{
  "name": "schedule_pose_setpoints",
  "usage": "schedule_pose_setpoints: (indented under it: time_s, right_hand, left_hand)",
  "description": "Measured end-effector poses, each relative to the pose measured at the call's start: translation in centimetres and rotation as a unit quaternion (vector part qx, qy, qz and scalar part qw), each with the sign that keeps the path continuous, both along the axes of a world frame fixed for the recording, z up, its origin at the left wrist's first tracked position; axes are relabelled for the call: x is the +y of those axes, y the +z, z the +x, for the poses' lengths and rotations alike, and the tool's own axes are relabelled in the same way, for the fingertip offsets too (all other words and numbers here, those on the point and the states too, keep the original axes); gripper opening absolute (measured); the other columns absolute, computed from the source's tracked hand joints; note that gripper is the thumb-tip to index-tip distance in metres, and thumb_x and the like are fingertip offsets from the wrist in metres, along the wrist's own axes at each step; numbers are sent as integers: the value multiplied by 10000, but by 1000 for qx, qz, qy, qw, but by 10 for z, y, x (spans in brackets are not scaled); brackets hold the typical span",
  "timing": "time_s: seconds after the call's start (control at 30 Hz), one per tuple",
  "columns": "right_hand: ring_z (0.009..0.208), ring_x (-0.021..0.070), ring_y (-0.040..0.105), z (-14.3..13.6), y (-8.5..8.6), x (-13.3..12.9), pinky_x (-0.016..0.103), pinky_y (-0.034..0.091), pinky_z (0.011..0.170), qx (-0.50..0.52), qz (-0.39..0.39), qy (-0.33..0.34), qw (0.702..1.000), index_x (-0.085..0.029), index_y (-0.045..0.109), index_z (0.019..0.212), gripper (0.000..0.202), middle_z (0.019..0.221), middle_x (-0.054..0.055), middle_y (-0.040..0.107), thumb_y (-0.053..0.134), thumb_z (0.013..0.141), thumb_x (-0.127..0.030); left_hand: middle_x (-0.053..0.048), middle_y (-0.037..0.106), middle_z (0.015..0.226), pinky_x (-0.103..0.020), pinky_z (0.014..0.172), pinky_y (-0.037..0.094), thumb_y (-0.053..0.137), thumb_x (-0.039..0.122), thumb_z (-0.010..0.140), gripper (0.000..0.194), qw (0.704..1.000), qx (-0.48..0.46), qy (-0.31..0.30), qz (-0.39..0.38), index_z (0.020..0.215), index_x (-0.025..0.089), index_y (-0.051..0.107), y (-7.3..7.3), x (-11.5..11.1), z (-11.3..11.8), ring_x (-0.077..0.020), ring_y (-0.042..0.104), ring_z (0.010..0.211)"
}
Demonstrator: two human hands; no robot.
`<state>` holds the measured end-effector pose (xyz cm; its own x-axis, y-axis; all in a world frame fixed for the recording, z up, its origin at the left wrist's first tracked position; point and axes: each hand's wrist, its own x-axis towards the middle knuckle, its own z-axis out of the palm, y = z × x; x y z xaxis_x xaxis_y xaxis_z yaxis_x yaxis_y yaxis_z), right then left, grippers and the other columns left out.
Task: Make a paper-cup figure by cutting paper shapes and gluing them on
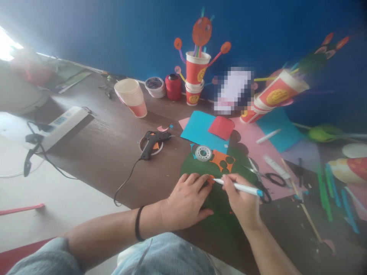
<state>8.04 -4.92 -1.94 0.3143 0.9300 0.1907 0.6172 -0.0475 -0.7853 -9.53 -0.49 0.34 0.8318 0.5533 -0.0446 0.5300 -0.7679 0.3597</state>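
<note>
My left hand (185,200) lies flat with fingers stretched out, the fingertips pressing on a small orange paper piece (211,179) over dark green paper (219,221). Pinched in my right hand (245,208) is a white marker (241,187) with a blue end, its tip touching or just above that piece. Beyond my fingers are an orange paper scrap (217,157) with round holes and a white ring-shaped spool (203,153). Scissors (275,179) with black handles lie beside my right hand, partly hidden by it.
A black glue gun (151,143) rests to the left, its cord running to the table edge. Stacked paper cups (132,97), a red thread spool (173,88) and cup figures (197,68) stand along the blue wall. A power strip (64,124) lies far left; straws (323,193) lie right.
</note>
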Motion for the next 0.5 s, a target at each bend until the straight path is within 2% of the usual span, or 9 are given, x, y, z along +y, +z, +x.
schedule_pose_setpoints:
  time_s: [0.5]
  right_hand:
    - [483,126,556,-1,4,0,213,437,478,56,6,-28,998,-187,572,704,243,538,-16,584,528,863,-365]
  left_hand:
    - [-134,411,1320,-452,926,374,618,497,741,595,1000,-11,18,-13,1235,193,484,-1,0,-2,-298,438,1120]
